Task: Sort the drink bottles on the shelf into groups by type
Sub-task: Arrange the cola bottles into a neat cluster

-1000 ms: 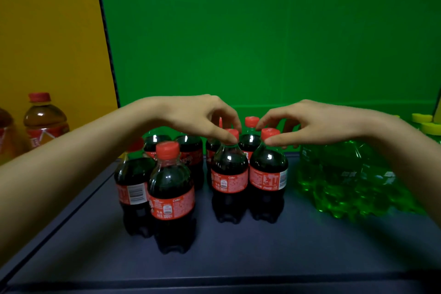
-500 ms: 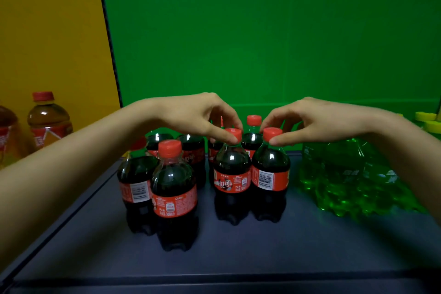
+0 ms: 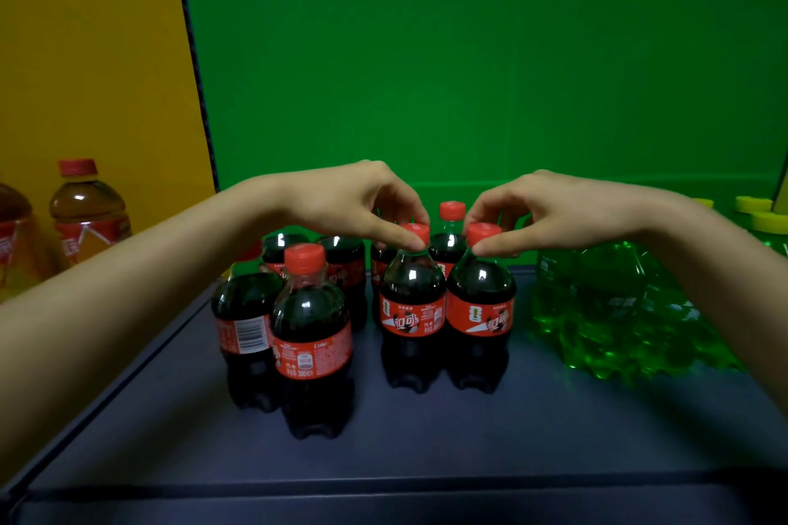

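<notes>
Several small cola bottles with red caps and red labels stand grouped on the dark shelf (image 3: 426, 460). My left hand (image 3: 358, 205) pinches the red cap of a front cola bottle (image 3: 411, 303). My right hand (image 3: 550, 213) pinches the cap of the cola bottle beside it (image 3: 479, 307). Both bottles stand upright, touching each other, with their labels facing me. Another cola bottle (image 3: 313, 337) stands nearest me at the front left, and more stand behind, partly hidden by my hands.
Green drink bottles (image 3: 605, 307) cluster at the right under my right forearm, with yellow caps (image 3: 763, 213) behind. Brown tea bottles with red caps (image 3: 85, 213) stand at the far left before a yellow wall. A green wall backs the shelf.
The two pinched bottles have turned on the spot, so their labels now show the front logo instead of the barcode and small print. My hands stayed on the caps.
</notes>
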### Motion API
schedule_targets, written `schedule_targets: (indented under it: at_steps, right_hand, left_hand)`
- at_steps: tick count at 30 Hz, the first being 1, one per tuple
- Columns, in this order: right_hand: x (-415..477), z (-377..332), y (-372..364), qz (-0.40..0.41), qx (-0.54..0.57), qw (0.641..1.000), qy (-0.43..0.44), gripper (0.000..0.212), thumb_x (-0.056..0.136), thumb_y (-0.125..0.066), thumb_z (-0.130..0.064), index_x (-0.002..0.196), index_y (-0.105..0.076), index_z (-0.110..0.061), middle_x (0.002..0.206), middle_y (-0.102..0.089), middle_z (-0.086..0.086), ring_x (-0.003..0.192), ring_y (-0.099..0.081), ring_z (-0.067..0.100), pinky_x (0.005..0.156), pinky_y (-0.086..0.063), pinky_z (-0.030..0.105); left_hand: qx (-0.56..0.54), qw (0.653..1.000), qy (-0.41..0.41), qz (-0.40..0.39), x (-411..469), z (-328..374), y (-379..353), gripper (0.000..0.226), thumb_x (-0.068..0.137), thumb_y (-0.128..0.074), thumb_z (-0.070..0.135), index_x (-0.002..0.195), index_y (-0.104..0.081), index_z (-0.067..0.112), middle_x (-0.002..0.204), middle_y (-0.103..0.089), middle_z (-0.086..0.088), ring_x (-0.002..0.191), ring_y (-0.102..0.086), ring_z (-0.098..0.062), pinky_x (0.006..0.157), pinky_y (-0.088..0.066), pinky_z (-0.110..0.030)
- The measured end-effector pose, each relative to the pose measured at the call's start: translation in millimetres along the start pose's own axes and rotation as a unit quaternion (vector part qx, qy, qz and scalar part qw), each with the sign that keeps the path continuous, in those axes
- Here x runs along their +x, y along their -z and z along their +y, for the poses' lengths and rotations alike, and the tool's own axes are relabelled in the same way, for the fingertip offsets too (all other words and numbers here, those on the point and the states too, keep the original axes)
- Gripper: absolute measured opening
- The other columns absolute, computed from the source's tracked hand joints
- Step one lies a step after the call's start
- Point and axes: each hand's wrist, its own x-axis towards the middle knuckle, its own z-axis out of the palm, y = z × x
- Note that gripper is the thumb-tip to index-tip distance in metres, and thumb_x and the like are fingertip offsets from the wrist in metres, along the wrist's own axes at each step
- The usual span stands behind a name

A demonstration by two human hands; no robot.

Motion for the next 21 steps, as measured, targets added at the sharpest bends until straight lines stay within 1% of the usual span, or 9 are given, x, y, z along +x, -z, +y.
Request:
schedule_targets:
  at_steps: [2, 4, 6, 9, 13, 15, 17, 19, 21]
  right_hand:
    - [1.4, -1.3, -2.2, 0.01, -0.005, 1.0, -0.001, 0.038, 0.074, -0.06, -0.052, 0.095, -0.064, -0.021, 0.088, -0.071, -0.001, 0.078, -0.066, 0.013, 0.074, -0.05, 0.029]
    - [1.3, -3.6, -4.1, 0.018, -0.007, 1.0, -0.002, 0.048, 0.067, -0.056, -0.061, 0.092, -0.063, -0.021, 0.086, -0.07, -0.001, 0.076, -0.065, 0.012, 0.073, -0.05, 0.029]
    - [1.2, -3.9, -5.4, 0.025, -0.012, 1.0, -0.003, 0.052, 0.064, -0.054, -0.063, 0.092, -0.062, -0.02, 0.086, -0.069, -0.002, 0.076, -0.065, 0.012, 0.072, -0.05, 0.028]
    - [1.0, -2.0, -5.2, 0.025, -0.006, 1.0, -0.002, 0.048, 0.065, -0.056, -0.059, 0.091, -0.062, -0.019, 0.085, -0.069, -0.002, 0.075, -0.066, 0.013, 0.071, -0.05, 0.026]
    - [-0.1, 1.7, -4.0, 0.014, 0.017, 1.0, -0.008, 0.041, 0.066, -0.058, -0.055, 0.089, -0.062, -0.021, 0.085, -0.07, -0.001, 0.074, -0.067, 0.014, 0.068, -0.052, 0.023]
    - [-0.2, 3.3, -3.8, 0.01, 0.024, 1.0, -0.015, 0.039, 0.066, -0.059, -0.055, 0.088, -0.062, -0.024, 0.086, -0.069, -0.003, 0.074, -0.067, 0.014, 0.068, -0.051, 0.021]
    - [-0.1, 4.2, -4.0, 0.004, 0.016, 1.0, -0.022, 0.04, 0.066, -0.057, -0.057, 0.09, -0.061, -0.026, 0.09, -0.068, -0.005, 0.078, -0.066, 0.012, 0.071, -0.051, 0.021]
    - [-0.6, 2.7, -4.3, 0.008, -0.008, 1.0, -0.029, 0.045, 0.066, -0.055, -0.059, 0.096, -0.062, -0.026, 0.098, -0.066, -0.007, 0.087, -0.062, 0.007, 0.079, -0.048, 0.02]
    - [-0.6, -4.8, -4.4, 0.054, -0.022, 0.998, -0.016, 0.05, 0.068, -0.053, -0.057, 0.106, -0.061, -0.026, 0.104, -0.061, -0.008, 0.096, -0.058, 0.005, 0.088, -0.045, 0.021]
  left_hand:
    - [0.001, 1.0, 0.002, 0.001, -0.2, -0.4, -0.1, 0.035, 0.081, -0.065, 0.026, 0.11, -0.065, 0.007, 0.097, -0.072, -0.008, 0.085, -0.067, -0.023, 0.077, -0.052, -0.031]
    - [-0.003, 1.0, 0.003, 0.004, -0.6, -1.3, -0.5, 0.035, 0.081, -0.066, 0.026, 0.109, -0.065, 0.006, 0.097, -0.072, -0.009, 0.086, -0.067, -0.024, 0.078, -0.052, -0.032]
    - [-0.008, 1.0, 0.004, 0.01, -1.1, -1.9, -1.3, 0.034, 0.08, -0.066, 0.025, 0.108, -0.065, 0.006, 0.097, -0.072, -0.009, 0.086, -0.067, -0.024, 0.078, -0.052, -0.031]
    - [-0.009, 1.0, 0.004, 0.02, -1.1, -1.6, -3.5, 0.033, 0.08, -0.067, 0.026, 0.107, -0.066, 0.006, 0.095, -0.072, -0.008, 0.08, -0.067, -0.017, 0.074, -0.052, -0.024]
    - [0.009, 1.0, 0.007, 0.017, 1.7, -0.3, -3.1, 0.033, 0.081, -0.067, 0.028, 0.106, -0.067, 0.007, 0.095, -0.073, -0.006, 0.084, -0.067, -0.02, 0.078, -0.052, -0.032]
    - [0.011, 1.0, 0.01, 0.013, 3.0, 0.5, -2.9, 0.032, 0.081, -0.066, 0.028, 0.106, -0.067, 0.007, 0.095, -0.073, -0.006, 0.084, -0.067, -0.022, 0.077, -0.053, -0.032]
    - [0.012, 1.0, 0.012, 0.017, 3.6, 0.6, -3.3, 0.032, 0.081, -0.067, 0.028, 0.106, -0.067, 0.007, 0.095, -0.073, -0.006, 0.084, -0.067, -0.023, 0.077, -0.053, -0.032]
    - [0.014, 1.0, 0.018, 0.017, 0.9, 0.5, -2.0, 0.036, 0.081, -0.066, 0.03, 0.109, -0.066, 0.008, 0.098, -0.072, -0.005, 0.088, -0.067, -0.02, 0.081, -0.052, -0.031]
    - [0.01, 0.999, 0.028, 0.021, -8.3, -0.4, 4.2, 0.045, 0.08, -0.062, 0.036, 0.117, -0.062, 0.011, 0.104, -0.07, 0.0, 0.095, -0.066, -0.012, 0.086, -0.05, -0.024]
